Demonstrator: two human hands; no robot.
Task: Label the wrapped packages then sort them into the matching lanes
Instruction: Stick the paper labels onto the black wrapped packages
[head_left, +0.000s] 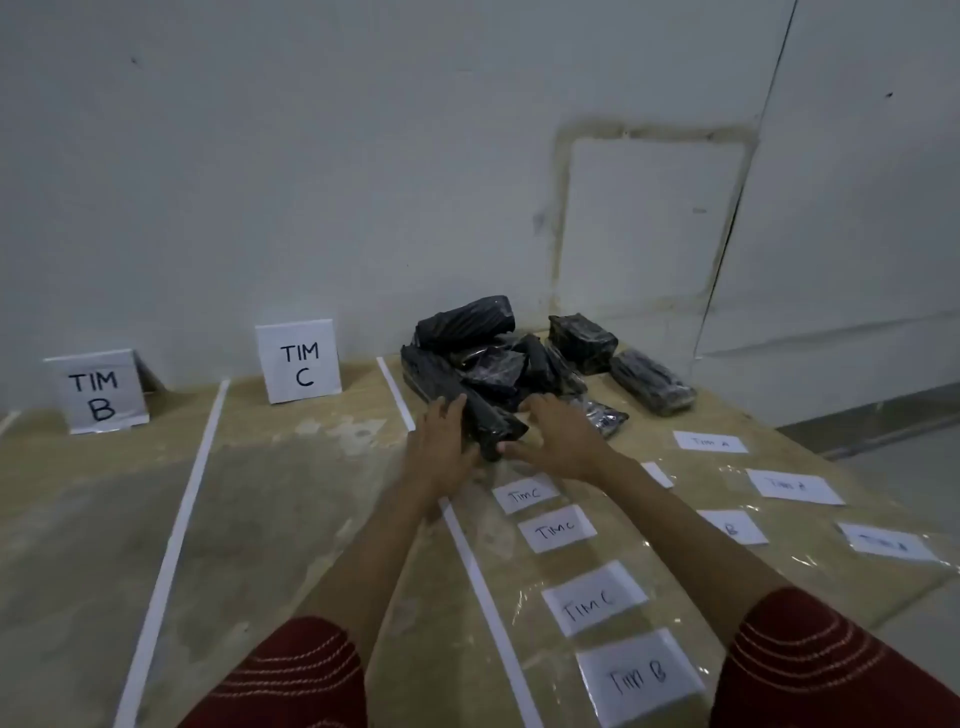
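Right now both hands meet on one black wrapped package (491, 423) at the front of the pile (498, 353) by the wall. The left hand (441, 441) lies with straight fingers along its left side. The right hand (558, 436) is spread wide, thumb touching its near end. Paper labels (558, 527) lie nearer, and the TIM C sign (298, 361) stands to the left.

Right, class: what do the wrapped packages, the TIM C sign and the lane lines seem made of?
Wrapped packages: black plastic film, wrinkled, glinting. TIM C sign: matte white paper or card, stands upright. Lane lines: flat white strips, probably tape.
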